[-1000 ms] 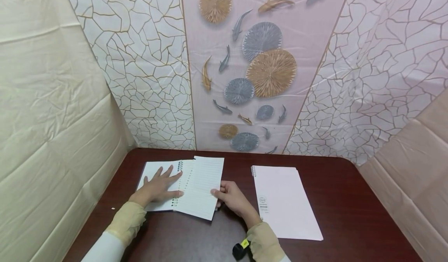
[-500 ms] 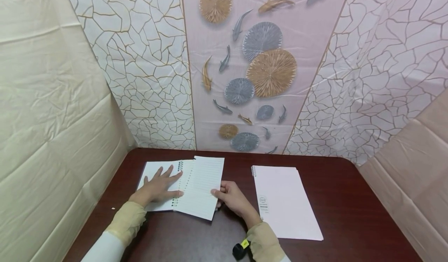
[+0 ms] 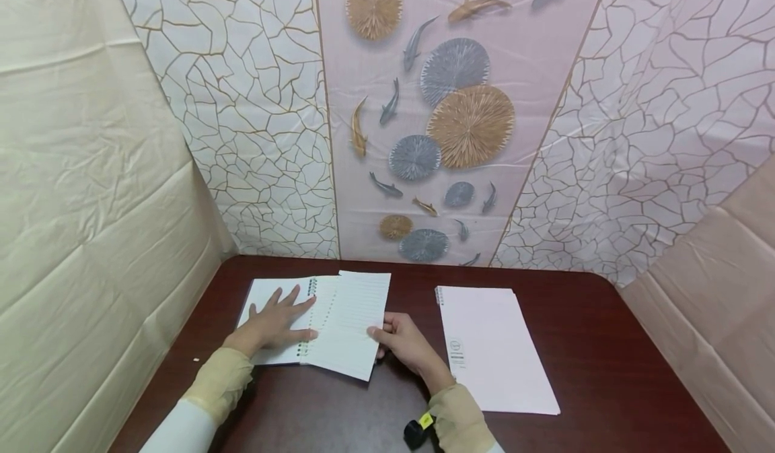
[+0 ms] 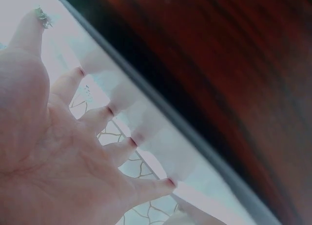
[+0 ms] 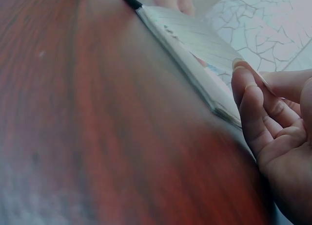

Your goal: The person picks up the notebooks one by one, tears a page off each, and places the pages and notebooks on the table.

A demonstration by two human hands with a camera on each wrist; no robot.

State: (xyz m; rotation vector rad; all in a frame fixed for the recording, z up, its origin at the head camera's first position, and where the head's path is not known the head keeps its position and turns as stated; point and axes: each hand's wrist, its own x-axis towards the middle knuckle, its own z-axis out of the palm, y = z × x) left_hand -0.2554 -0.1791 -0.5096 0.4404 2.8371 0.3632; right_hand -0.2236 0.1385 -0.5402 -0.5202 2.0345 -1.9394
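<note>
A spiral notebook [image 3: 284, 353] lies spread on the left part of the table, with its wire coil [image 3: 311, 288] down the middle. My left hand [image 3: 272, 325] lies flat on its left page, fingers spread, thumb and index finger reaching the coil. In the left wrist view the fingertips touch the shiny page surface. My right hand [image 3: 406, 338] pinches the right edge of a lined sheet [image 3: 354, 318] between thumb and fingers. That sheet sits skewed over the right side of the notebook, its row of punched holes standing a little right of the coil. The right wrist view shows it lifted above the stack.
Another spiral notebook [image 3: 496, 352], pale with small print, lies to the right of my right hand. A tiny white scrap [image 3: 196, 359] is on the dark red table [image 3: 605, 359] at the left. Patterned cloth [image 3: 418, 103] hangs behind the table's back edge.
The lined sheet and my right hand have shifted very slightly to the right in the last half second. My left hand stays where it was.
</note>
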